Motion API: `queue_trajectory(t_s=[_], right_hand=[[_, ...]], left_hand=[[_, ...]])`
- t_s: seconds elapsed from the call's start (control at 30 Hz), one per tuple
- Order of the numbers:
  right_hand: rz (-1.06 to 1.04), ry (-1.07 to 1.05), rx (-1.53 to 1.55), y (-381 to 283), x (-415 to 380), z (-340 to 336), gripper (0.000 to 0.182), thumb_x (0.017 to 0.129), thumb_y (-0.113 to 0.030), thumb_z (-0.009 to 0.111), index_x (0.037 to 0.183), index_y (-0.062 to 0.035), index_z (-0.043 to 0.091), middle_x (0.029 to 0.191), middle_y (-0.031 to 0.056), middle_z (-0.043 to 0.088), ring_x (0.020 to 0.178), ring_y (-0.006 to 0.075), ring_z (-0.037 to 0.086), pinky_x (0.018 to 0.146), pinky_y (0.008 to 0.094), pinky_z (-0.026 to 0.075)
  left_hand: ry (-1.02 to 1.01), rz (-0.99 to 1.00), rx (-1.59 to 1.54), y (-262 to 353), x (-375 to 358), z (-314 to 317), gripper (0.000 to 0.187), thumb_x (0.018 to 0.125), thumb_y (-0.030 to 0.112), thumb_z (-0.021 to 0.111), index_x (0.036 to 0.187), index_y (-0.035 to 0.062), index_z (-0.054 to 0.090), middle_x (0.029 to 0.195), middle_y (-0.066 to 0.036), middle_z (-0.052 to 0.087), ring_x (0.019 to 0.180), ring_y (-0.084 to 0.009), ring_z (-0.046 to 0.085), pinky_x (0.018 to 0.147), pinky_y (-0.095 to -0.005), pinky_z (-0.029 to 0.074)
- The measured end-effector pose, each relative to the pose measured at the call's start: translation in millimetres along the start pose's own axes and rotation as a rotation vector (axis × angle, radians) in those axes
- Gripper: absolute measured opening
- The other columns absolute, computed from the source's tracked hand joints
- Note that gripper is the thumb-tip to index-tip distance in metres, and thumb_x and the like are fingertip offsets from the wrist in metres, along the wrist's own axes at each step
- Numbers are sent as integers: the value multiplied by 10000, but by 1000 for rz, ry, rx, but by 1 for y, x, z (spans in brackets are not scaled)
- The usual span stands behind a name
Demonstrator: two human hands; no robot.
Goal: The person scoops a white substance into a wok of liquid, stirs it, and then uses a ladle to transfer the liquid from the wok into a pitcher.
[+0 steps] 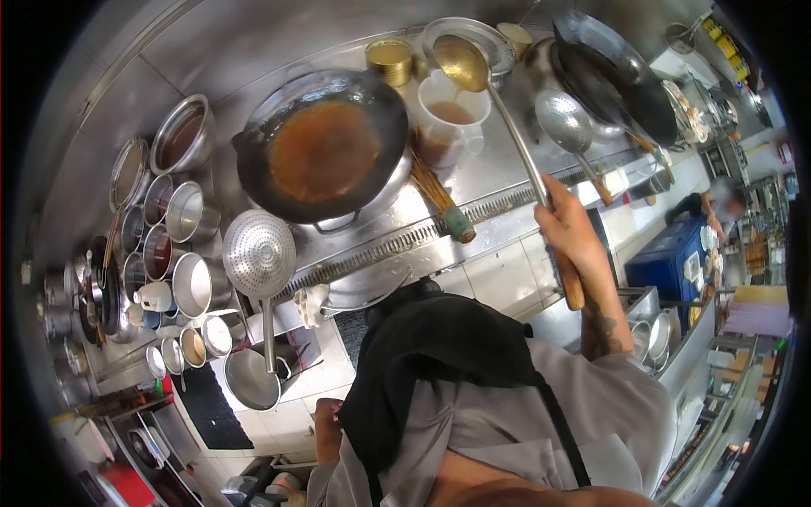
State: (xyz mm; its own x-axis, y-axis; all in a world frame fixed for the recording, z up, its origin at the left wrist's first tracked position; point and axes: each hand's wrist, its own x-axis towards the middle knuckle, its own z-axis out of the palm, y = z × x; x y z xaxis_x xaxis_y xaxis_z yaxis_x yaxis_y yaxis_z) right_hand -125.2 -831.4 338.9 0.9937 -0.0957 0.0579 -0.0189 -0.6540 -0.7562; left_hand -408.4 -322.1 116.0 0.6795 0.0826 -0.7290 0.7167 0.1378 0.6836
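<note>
My right hand [562, 215] is closed around the long handle of a ladle [462, 63]. The ladle's bowl is tipped above a clear plastic jug [431, 152], and a thin brownish stream runs from it into the brown liquid there. To the left of the jug, a black wok [252, 173] holds reddish-brown liquid [325, 152]. Between wok and jug lies a bamboo brush [439, 198] with a green-wrapped handle end. My left hand [328, 418] hangs low beside my black apron, away from the cooktop; its fingers are not clear.
A perforated skimmer [260, 253] lies at the left, near several metal pots [193, 211]. Another skimmer [562, 118] and a second wok [617, 89] stand at the right. An open can [389, 61] sits behind. Farther right, a person [718, 203] is by a blue bin [667, 262].
</note>
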Motion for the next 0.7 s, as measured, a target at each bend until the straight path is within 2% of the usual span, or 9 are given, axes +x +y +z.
queue_trajectory(t_s=[0.1, 0.27, 0.37, 0.43, 0.53, 0.63, 0.7], right_hand=[[231, -86, 191, -13, 5, 11, 419, 820, 1, 488, 1235, 62, 493, 722, 31, 531, 512, 84, 475, 460, 218, 370], [242, -187, 525, -6, 43, 51, 359, 792, 4, 514, 1147, 46, 542, 669, 25, 526, 464, 84, 460, 413, 228, 356], [144, -201, 442, 0, 83, 101, 354, 798, -19, 516, 1145, 45, 544, 662, 31, 532, 459, 86, 467, 402, 242, 366], [88, -235, 246, 6, 107, 138, 306, 792, -73, 550, 1076, 41, 563, 655, 62, 553, 489, 153, 552, 445, 289, 433], [-216, -200, -14, 38, 114, 200, 260, 808, -94, 529, 1028, 40, 562, 661, 76, 564, 531, 184, 588, 492, 310, 469], [189, -487, 134, 34, 88, 224, 187, 809, -108, 540, 946, 15, 569, 684, 71, 561, 530, 178, 573, 481, 306, 447], [384, -638, 452, 20, 80, 219, 182, 817, -106, 532, 965, -1, 549, 698, 49, 540, 516, 149, 537, 453, 285, 408]], left_hand=[[50, -44, 35, -41, 17, -12, 272, 940, 363, 443, 1073, 142, 531, 1011, -21, 488, 863, -185, 496, 740, -299, 443], [114, -94, -4, -83, 21, -26, 270, 939, 361, 445, 1074, 142, 531, 1013, -24, 491, 864, -186, 499, 743, -302, 445], [137, -116, -32, -96, 18, -32, 269, 939, 360, 447, 1074, 143, 531, 1014, -25, 492, 865, -186, 500, 744, -304, 445], [152, -130, -50, -104, 13, -35, 268, 938, 359, 448, 1074, 143, 531, 1015, -26, 493, 865, -186, 501, 745, -306, 446], [168, -139, -68, -112, 6, -42, 267, 938, 358, 449, 1074, 143, 531, 1016, -28, 495, 866, -187, 502, 747, -308, 447], [180, -147, -84, -115, 1, -47, 265, 937, 356, 451, 1074, 144, 531, 1017, -29, 496, 867, -187, 504, 748, -310, 448], [183, -155, -90, -118, -2, -49, 264, 937, 356, 451, 1074, 144, 531, 1018, -30, 497, 867, -187, 505, 749, -311, 449]])
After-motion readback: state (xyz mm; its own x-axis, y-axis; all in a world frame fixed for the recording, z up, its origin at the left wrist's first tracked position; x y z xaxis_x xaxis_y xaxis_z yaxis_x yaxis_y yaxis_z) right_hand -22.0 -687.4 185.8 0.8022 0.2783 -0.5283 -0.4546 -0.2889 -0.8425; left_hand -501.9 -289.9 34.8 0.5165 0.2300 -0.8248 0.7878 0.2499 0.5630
